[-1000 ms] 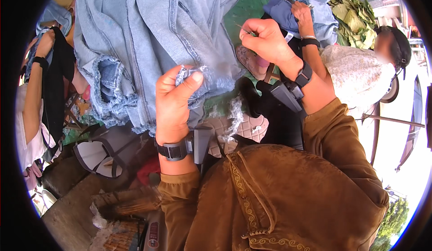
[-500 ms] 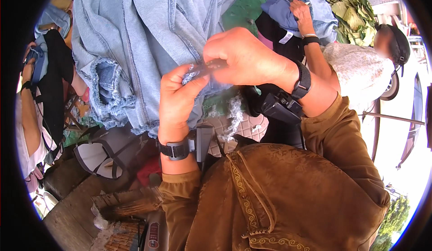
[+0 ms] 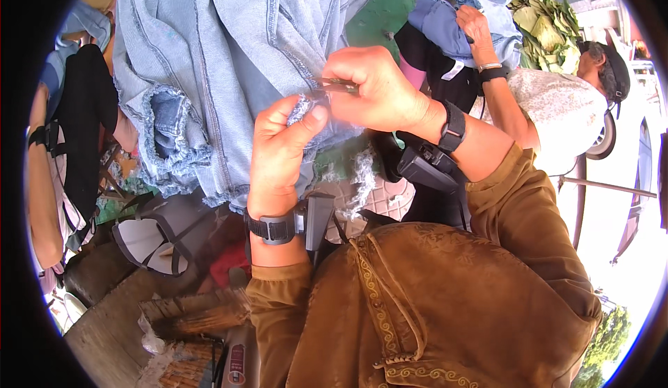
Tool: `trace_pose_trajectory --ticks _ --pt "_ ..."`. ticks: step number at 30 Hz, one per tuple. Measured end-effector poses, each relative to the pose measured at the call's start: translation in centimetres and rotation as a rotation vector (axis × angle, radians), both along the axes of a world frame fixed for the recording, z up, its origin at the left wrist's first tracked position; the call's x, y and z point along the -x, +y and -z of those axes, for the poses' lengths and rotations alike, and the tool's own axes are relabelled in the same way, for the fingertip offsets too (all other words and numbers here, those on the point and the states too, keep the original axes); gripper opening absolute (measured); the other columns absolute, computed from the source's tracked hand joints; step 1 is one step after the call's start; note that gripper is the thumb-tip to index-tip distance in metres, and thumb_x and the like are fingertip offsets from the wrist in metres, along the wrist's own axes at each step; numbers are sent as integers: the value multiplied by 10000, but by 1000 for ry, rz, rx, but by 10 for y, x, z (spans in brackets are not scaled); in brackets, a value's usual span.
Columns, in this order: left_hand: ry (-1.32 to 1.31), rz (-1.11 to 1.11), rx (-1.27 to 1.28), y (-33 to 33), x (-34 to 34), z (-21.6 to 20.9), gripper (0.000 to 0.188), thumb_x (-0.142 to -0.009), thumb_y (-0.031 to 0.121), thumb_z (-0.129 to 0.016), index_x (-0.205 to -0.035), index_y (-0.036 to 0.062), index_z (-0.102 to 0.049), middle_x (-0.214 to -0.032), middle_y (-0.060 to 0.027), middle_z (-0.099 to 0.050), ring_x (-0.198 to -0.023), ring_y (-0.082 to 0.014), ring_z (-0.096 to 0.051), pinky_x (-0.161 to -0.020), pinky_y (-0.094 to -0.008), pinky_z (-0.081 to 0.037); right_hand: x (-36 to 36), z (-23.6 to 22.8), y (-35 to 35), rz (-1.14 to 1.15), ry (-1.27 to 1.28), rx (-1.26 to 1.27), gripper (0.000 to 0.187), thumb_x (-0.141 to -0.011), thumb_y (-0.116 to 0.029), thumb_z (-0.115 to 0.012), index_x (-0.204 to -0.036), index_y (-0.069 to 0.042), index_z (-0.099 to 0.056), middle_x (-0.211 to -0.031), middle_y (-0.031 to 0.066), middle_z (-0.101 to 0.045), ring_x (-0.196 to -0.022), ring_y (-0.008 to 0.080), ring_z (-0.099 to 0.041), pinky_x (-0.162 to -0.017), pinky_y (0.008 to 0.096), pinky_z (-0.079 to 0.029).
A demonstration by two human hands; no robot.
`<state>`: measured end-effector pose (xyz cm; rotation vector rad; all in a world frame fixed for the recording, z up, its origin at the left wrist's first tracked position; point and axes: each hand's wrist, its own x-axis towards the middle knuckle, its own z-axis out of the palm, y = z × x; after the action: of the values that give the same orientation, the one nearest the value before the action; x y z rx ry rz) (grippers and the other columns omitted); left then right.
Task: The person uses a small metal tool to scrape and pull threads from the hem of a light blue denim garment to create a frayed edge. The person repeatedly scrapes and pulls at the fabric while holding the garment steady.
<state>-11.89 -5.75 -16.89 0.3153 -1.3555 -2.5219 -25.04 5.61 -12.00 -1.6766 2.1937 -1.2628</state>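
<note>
A light blue denim garment (image 3: 223, 54) hangs in front of me, with frayed hems. My left hand (image 3: 282, 155) pinches a frayed bit of its edge (image 3: 300, 106) between thumb and fingers. My right hand (image 3: 379, 89) is closed on a thin dark metal tool (image 3: 337, 87), whose tip touches the frayed bit just above my left thumb. Both wrists wear black bands with small devices. Loose pale threads (image 3: 362, 179) hang below my hands.
Another person (image 3: 557, 110) at the upper right handles a blue garment (image 3: 452, 23) beside green leaves (image 3: 550, 30). A third person's arm (image 3: 42, 179) and a black strap are at the left. A grey bag (image 3: 167, 231) and a wooden surface (image 3: 104, 325) lie below.
My right hand came down and left from the upper right and now meets my left hand at the frayed edge. My left hand stayed holding the denim.
</note>
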Motion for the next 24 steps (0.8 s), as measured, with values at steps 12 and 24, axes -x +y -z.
trace_pose_trajectory --ticks 12,24 --pt "55 -62 -116 4 -2 3 146 -847 116 -636 -952 17 -613 -859 -52 -647 -736 -136 -618 -701 -264 -492 -53 26 45 38 -1242 -91 223 -856 -232 -675 -884 -25 -596 -687 -29 -548 -589 13 -458 -473 178 -344" --pt "-39 -69 -183 -4 -4 2 102 -824 65 -643 -916 24 -626 -830 2 -625 -735 -71 -550 -696 -213 -435 -4 -12 35 -21 96 -64 254 -811 -195 -681 -966 -4 -621 -786 131 -589 -671 286 -577 -592 327 -466"
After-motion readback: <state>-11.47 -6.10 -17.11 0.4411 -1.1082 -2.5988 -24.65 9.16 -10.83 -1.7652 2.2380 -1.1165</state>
